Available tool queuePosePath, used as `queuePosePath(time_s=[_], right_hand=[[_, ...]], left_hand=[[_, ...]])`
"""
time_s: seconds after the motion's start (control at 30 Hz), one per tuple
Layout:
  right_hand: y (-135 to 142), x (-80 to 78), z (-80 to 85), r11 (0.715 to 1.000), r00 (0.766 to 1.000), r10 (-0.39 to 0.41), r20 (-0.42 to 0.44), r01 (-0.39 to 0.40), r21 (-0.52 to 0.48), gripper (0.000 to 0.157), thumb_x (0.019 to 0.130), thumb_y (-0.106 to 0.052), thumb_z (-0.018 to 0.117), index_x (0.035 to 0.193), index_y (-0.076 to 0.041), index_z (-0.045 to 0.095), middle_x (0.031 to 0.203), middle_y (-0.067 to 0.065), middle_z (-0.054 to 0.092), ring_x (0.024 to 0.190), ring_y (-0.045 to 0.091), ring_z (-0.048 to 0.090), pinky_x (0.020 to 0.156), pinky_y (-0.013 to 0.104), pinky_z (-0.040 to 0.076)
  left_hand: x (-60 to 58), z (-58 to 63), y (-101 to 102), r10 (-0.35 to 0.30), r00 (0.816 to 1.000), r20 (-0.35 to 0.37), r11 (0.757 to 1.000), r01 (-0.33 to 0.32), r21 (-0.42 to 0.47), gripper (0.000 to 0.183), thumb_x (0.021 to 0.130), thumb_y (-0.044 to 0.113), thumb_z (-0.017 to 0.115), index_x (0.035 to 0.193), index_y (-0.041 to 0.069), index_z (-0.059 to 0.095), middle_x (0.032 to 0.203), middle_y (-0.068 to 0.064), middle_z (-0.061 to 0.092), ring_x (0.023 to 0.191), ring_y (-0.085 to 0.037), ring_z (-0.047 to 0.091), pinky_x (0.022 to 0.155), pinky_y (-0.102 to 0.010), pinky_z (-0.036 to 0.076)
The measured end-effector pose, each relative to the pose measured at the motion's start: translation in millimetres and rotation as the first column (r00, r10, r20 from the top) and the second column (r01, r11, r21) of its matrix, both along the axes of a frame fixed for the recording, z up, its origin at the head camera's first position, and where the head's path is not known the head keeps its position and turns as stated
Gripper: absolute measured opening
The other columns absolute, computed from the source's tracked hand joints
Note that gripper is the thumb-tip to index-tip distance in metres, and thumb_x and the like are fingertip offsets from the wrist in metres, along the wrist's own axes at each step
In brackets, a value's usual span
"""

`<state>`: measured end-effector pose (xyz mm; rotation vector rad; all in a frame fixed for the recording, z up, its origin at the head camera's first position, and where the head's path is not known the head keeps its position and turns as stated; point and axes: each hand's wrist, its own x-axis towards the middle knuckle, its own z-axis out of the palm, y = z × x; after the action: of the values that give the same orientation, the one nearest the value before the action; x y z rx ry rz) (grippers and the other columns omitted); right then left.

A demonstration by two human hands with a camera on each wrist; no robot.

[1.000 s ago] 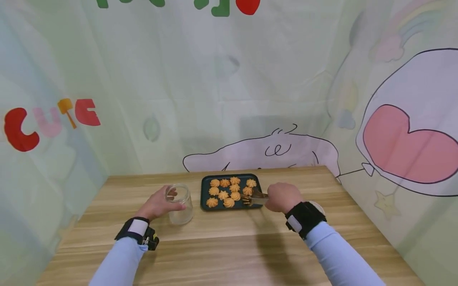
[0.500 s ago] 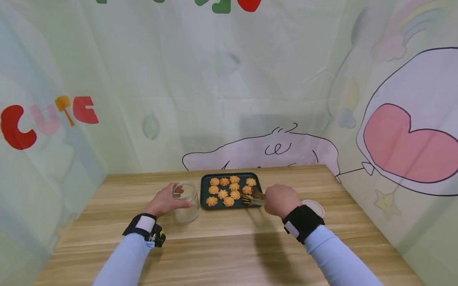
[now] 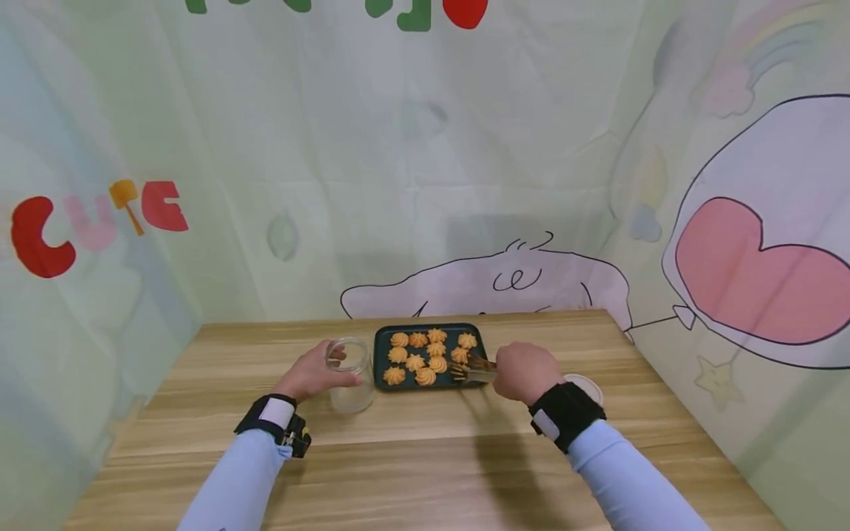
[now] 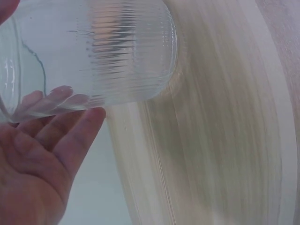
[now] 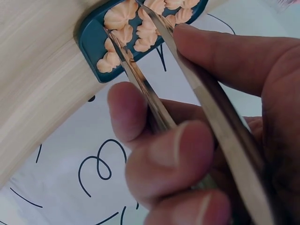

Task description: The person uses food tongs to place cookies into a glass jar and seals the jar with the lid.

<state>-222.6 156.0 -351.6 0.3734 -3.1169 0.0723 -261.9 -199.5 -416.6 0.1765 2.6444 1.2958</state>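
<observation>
Cookies (image 3: 415,362) lie on a dark tray (image 3: 453,335) between the two grips. The right grip (image 3: 527,371) is clamped on tongs (image 5: 211,105), whose arms stand apart, reaching over the cookies nearest that grip; whether they touch any, I cannot tell. The left grip (image 3: 312,375) curls round a glass jar (image 3: 352,394). Beside the right grip's wrist, a pale disc (image 3: 587,387) lies on the desk (image 3: 412,472).
</observation>
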Motion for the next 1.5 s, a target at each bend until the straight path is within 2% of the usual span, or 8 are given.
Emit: queuePosePath(time_s=[0.2, 0.47, 0.7, 0.93, 1.17, 1.37, 1.5], right_hand=[[2.7, -1.3, 3.0, 1.000, 0.999, 0.019, -0.028, -0.018, 0.020, 0.019, 0.075, -0.009, 0.065, 0.059, -0.011, 0.055, 0.058, 0.000, 0.046, 0.052, 0.017, 0.043, 0.045, 0.034, 0.036], [2.7, -1.0, 10.0, 0.999, 0.999, 0.032, -0.023, -0.031, 0.040, 0.023, 0.077, -0.017, 0.070, 0.059, -0.011, 0.056, 0.058, -0.002, 0.043, 0.052, 0.016, 0.041, 0.045, 0.033, 0.036], [0.4, -1.8, 19.4, 0.999, 0.998, 0.048, -0.032, -0.047, 0.023, 0.023, 0.079, -0.018, 0.068, 0.060, -0.011, 0.057, 0.057, -0.003, 0.041, 0.051, 0.014, 0.037, 0.044, 0.030, 0.032], [-11.5, -0.8, 32.6, 1.000, 1.000, 0.030, -0.007, -0.030, -0.001, 0.028, 0.084, -0.026, 0.071, 0.064, -0.011, 0.059, 0.057, -0.005, 0.038, 0.050, 0.012, 0.035, 0.044, 0.027, 0.027], [-28.8, 4.5, 46.9, 0.998, 0.997, 0.065, -0.044, -0.065, -0.003, 0.028, 0.084, -0.028, 0.072, 0.064, -0.012, 0.060, 0.057, -0.004, 0.042, 0.049, 0.012, 0.037, 0.043, 0.027, 0.028], [-46.1, 9.1, 54.8, 0.996, 0.994, 0.087, -0.062, -0.088, -0.023, 0.043, 0.086, -0.033, 0.071, 0.054, -0.017, 0.047, 0.055, -0.006, 0.034, 0.049, 0.012, 0.034, 0.044, 0.027, 0.028], [-57.7, 11.9, 58.8, 0.994, 0.992, 0.105, -0.066, -0.108, -0.035, 0.047, 0.088, -0.034, 0.070, 0.055, -0.018, 0.042, 0.056, -0.006, 0.030, 0.049, 0.011, 0.033, 0.045, 0.028, 0.028]], left_hand=[[0.2, -2.7, 0.6, -0.001, 1.000, 0.004, 1.000, 0.001, 0.007, 0.088, 0.079, 0.035, 0.081, 0.146, -0.001, 0.035, 0.144, -0.024, 0.047, 0.134, -0.042, 0.046, 0.109, -0.054, 0.040], [-0.8, -1.4, -0.8, 0.004, 1.000, -0.004, 1.000, -0.004, -0.007, 0.087, 0.079, 0.036, 0.081, 0.144, -0.002, 0.037, 0.143, -0.024, 0.048, 0.133, -0.043, 0.047, 0.108, -0.055, 0.041], [-1.3, 0.5, 1.4, 0.001, 1.000, 0.004, 1.000, -0.001, -0.025, 0.087, 0.079, 0.036, 0.081, 0.145, -0.001, 0.037, 0.143, -0.023, 0.049, 0.133, -0.041, 0.047, 0.108, -0.054, 0.041], [-2.1, 0.4, 0.9, 0.013, 1.000, 0.015, 0.999, -0.013, -0.034, 0.087, 0.079, 0.037, 0.081, 0.145, 0.001, 0.037, 0.144, -0.022, 0.049, 0.134, -0.040, 0.046, 0.109, -0.053, 0.040], [-2.7, -0.9, -0.7, 0.008, 1.000, 0.015, 0.999, -0.007, -0.033, 0.089, 0.079, 0.038, 0.081, 0.146, 0.000, 0.035, 0.145, -0.022, 0.048, 0.135, -0.041, 0.046, 0.109, -0.054, 0.040], [-5.0, -2.9, -2.3, 0.003, 1.000, 0.004, 0.999, -0.003, -0.039, 0.091, 0.078, 0.039, 0.081, 0.146, 0.000, 0.035, 0.144, -0.022, 0.049, 0.134, -0.040, 0.046, 0.109, -0.054, 0.040], [-3.6, -1.3, -1.2, 0.003, 1.000, 0.007, 0.999, -0.003, -0.043, 0.089, 0.079, 0.037, 0.081, 0.146, 0.000, 0.036, 0.144, -0.022, 0.049, 0.134, -0.041, 0.046, 0.109, -0.055, 0.039]])
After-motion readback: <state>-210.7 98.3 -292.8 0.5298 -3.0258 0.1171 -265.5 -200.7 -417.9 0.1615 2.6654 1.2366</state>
